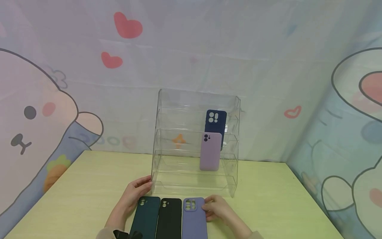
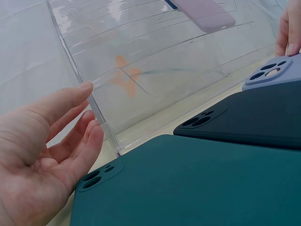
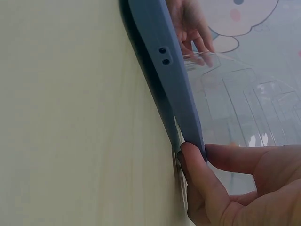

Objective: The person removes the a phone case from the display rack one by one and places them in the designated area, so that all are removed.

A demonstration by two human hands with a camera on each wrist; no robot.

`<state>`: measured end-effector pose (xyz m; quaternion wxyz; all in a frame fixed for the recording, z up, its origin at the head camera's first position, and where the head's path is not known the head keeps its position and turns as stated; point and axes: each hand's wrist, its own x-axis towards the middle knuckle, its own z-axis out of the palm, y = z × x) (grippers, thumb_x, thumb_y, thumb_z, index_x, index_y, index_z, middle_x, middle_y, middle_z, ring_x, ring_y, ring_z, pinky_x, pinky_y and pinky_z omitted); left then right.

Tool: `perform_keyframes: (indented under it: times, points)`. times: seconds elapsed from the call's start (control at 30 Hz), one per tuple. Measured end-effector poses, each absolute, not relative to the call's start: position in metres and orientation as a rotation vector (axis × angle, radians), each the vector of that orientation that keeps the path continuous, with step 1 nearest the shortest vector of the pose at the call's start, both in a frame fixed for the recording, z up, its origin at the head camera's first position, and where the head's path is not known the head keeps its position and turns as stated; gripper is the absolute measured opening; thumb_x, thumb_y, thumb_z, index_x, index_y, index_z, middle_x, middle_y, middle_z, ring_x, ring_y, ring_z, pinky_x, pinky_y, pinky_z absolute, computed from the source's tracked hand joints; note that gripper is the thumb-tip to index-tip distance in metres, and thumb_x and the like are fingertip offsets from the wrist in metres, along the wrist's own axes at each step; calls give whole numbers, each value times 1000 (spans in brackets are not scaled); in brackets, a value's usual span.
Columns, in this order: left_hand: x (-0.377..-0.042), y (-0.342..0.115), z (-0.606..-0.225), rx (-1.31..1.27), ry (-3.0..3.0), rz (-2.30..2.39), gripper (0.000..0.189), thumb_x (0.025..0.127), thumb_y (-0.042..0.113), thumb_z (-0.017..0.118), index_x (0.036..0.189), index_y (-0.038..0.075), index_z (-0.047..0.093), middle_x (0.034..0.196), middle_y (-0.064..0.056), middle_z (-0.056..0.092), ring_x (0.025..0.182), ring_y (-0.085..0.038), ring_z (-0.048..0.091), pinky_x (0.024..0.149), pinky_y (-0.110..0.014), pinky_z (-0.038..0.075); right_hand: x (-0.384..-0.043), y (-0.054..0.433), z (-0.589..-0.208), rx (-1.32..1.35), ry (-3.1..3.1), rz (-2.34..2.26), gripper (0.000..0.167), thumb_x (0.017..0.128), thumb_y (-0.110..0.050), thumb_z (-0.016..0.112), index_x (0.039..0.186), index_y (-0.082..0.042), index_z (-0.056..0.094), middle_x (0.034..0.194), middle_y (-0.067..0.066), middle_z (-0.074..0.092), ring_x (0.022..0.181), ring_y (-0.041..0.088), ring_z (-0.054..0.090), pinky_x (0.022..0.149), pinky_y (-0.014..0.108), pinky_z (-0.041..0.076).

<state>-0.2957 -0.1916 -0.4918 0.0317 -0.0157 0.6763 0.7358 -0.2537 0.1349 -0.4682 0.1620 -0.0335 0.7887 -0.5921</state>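
Observation:
Three phone cases lie in a row at the table's front: dark green (image 1: pixel 146 215), black (image 1: pixel 170 219) and purple (image 1: pixel 194 222). My right hand (image 1: pixel 217 208) pinches the purple case by its upper right corner, thumb and fingers on either side of the edge in the right wrist view. A clear tiered display rack (image 1: pixel 194 189) stands behind the row. My left hand (image 2: pixel 51 150) is at the rack's lower left side, loosely bent fingertips against the edge, just beside the green case. On the rack lean a pink-lilac case (image 1: pixel 210 156) and, one tier higher, a navy case (image 1: pixel 219 123).
The rack stands on a pale yellow table (image 1: pixel 268 192), with a cartoon-printed cloth (image 1: pixel 268 83) hanging behind and at both sides. A dark watch-like band (image 1: pixel 120 234) is on my left wrist.

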Motion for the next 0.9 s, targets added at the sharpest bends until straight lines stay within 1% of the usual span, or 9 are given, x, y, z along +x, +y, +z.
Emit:
perform_keyframes:
  times: [0.1, 0.3, 0.53, 0.73, 0.9]
  points:
    - [-295, -192, -491, -43, 2085, 2266, 53, 96, 12, 62, 142, -8, 44, 145, -25, 45, 121, -20, 57, 95, -20, 53, -254, 134, -468, -71, 2245, -1701, 40, 87, 0, 63, 118, 19, 48, 82, 12, 65, 60, 13, 62, 59, 29, 61]
    - [-295, -191, -490, -33, 2091, 2261, 53, 96, 12, 62, 142, -8, 44, 145, -25, 45, 127, -27, 53, 96, -21, 53, -253, 135, -467, -54, 2232, -1695, 42, 86, 0, 64, 120, 19, 47, 79, 9, 63, 57, 10, 60, 57, 25, 60]
    - [-297, -192, -492, -38, 2093, 2257, 53, 96, 12, 62, 141, -8, 44, 144, -25, 46, 124, -25, 55, 95, -21, 53, -254, 136, -465, -62, 2212, -1705, 43, 86, 0, 64, 121, 19, 47, 81, 8, 61, 57, 9, 59, 55, 23, 59]
    - [-297, -192, -493, -45, 2101, 2252, 53, 96, 13, 62, 141, -8, 45, 144, -25, 46, 124, -25, 56, 95, -21, 54, -254, 138, -462, -91, 2226, -1686, 44, 86, -2, 64, 121, 19, 48, 79, 9, 63, 56, 10, 60, 56, 26, 61]
    - [-297, -192, -493, -37, 2099, 2254, 53, 96, 13, 62, 141, -8, 44, 144, -26, 46, 125, -26, 55, 96, -22, 53, -255, 141, -457, -134, 2258, -1654, 41, 87, -4, 63, 119, 19, 49, 84, 14, 65, 59, 12, 62, 58, 29, 62]
